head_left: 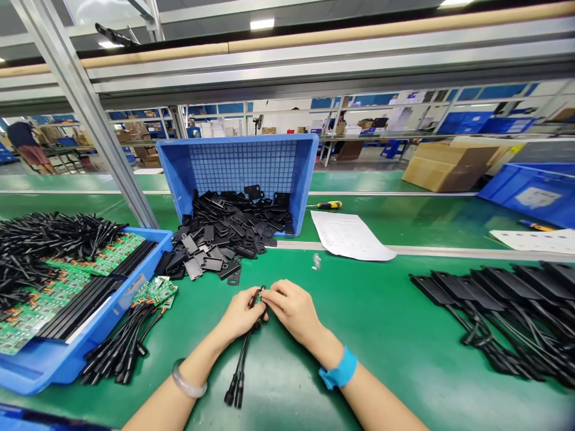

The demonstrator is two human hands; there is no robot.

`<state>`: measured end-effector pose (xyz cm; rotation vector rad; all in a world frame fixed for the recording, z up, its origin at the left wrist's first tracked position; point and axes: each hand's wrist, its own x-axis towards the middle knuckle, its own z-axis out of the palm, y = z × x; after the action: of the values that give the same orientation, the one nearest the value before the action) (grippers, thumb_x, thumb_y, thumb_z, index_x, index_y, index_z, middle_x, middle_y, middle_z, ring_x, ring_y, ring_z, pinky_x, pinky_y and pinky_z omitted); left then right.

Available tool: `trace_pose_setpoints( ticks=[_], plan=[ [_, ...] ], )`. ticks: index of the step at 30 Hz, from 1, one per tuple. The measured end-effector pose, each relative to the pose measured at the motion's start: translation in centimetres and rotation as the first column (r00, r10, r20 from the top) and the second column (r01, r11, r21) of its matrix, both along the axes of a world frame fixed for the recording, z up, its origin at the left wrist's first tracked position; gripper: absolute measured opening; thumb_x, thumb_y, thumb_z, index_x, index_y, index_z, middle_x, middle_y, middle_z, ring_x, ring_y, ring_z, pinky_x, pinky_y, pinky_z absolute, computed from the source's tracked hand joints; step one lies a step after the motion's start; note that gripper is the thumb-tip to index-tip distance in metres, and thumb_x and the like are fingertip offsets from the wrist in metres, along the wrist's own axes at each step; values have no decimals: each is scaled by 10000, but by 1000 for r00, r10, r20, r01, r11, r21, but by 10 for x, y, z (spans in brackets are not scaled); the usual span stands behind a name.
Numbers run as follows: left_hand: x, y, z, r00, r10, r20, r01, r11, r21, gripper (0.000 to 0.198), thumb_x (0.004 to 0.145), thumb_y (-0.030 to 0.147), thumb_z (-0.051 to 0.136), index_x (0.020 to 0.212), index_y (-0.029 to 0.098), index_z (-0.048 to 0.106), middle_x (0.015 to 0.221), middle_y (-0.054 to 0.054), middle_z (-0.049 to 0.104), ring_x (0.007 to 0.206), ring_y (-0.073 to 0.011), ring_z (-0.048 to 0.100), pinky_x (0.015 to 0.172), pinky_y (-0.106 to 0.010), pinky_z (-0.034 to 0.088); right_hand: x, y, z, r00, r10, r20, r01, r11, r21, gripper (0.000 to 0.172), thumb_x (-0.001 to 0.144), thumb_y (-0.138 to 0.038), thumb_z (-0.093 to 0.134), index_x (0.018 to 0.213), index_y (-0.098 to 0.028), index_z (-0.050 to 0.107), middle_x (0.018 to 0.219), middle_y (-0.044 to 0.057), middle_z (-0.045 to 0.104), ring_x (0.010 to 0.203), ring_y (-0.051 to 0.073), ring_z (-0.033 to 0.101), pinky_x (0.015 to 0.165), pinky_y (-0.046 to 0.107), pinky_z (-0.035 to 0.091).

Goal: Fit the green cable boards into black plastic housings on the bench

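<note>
The left hand (244, 312) pinches a small green-and-black part with long black cables (243, 362), and the right hand (294, 308) touches its top with bent fingers. It is between both hands, over the smooth green table (381, 335). Beyond them, flat black plastic covers (224, 230) spill from a tipped blue plastic bin (245, 157).

In front of one tipped blue crate (245, 157): two hands, a left hand (242, 312) and a right hand (295, 310), and two cables (243, 360). In and before the crate: black covers (229, 221), too jumbled to count. To its right: one screwdriver (331, 205) just beside it, two sheets of paper (351, 235), one cardboard box (444, 166), one blue bin (507, 181), at least five black cases (467, 292). To its left: one blue tray (92, 347), with circuit boards (67, 296) too many to count.
</note>
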<state>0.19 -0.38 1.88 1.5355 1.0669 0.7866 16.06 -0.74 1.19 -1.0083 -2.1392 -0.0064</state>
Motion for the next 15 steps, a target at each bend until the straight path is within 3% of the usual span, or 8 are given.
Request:
trace_pose_setpoints(
  ticks=[11,15],
  plan=[
    [-3,2,-5,994,-10,-107,15,998,53,130,713,170,478,787,172,584,583,5,628,522,-124,534,503,-197,362,1,2,0,998,43,-48,-47,995,-83,243,963,-230,450,857,-195,665,797,58,641,751,187,557,685,298,440],
    [-2,1,-3,994,-29,-103,30,1000,4,113,700,160,478,758,170,574,570,8,625,476,-110,510,477,-188,359,0,4,0,997,59,41,-56,995,-77,232,964,-201,434,849,-186,634,797,58,614,760,192,533,682,296,436]
  ],
)
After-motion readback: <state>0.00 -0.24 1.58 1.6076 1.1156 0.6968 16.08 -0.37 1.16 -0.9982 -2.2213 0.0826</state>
